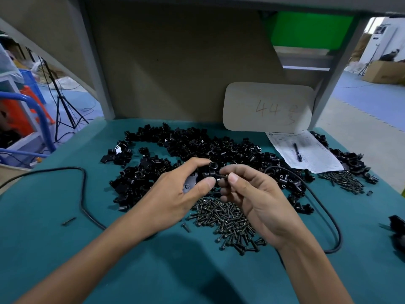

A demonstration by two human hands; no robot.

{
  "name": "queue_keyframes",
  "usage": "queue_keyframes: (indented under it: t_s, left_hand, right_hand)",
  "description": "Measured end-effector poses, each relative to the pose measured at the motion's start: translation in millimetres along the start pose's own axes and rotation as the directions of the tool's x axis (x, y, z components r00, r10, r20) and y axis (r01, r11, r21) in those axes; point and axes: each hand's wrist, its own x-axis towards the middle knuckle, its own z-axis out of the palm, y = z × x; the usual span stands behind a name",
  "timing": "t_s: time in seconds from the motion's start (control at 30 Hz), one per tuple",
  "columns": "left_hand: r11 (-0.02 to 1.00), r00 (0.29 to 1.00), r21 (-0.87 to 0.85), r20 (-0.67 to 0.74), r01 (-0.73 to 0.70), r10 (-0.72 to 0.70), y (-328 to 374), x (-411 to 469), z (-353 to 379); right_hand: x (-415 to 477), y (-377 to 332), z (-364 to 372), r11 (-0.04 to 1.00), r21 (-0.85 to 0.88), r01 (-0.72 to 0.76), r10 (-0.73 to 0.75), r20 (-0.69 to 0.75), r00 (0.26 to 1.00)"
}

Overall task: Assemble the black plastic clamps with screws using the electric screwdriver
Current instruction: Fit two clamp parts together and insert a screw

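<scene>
The left hand [175, 194] grips a black clamp [207, 172] over the middle of the bench [54, 260], thumb and fingers curled round it. The right hand [252, 200] pinches a screw [224, 176] against the clamp's side. I'd say the screw is being started by finger. It should go in straight along the hole, with the clamp held steady, because a tilted start could cross the thread.

A heap of screws [228, 220] lies just below the hands, and spare clamps [197, 143] are piled toward the far edge. A black cable [83, 194] loops in from the left edge. A dark tool [397, 231] sits at the right edge; I cannot tell if it is the driver. A paper sheet [317, 154] with a pen [297, 152] lies near the far right corner, below a card [267, 104] marked 44. Off the left side a tripod [63, 106] stands on blue floor.
</scene>
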Motion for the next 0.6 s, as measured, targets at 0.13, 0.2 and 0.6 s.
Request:
queue_keyframes:
  t_s: [0.13, 0.2, 0.6]
  left_hand:
    - [1.0, 1.0, -0.029, 0.02, -0.01, 0.011, 2, 0, 0]
    - [0.999, 1.0, -0.033, 0.017, -0.018, 0.019, 3, 0, -1]
    - [0.995, 0.997, 0.053, 0.009, -0.081, 0.08, 9, -2, 3]
  right_hand:
    - [4, 0, -1, 0.998, -0.061, -0.004, 0.003, -0.015, 1.0]
    - [5, 1, -1, 0.989, -0.148, 0.01, -0.018, -0.056, 0.998]
    - [0, -7, 8, 0.745, -0.661, 0.086, -0.082, 0.037, 0.996]
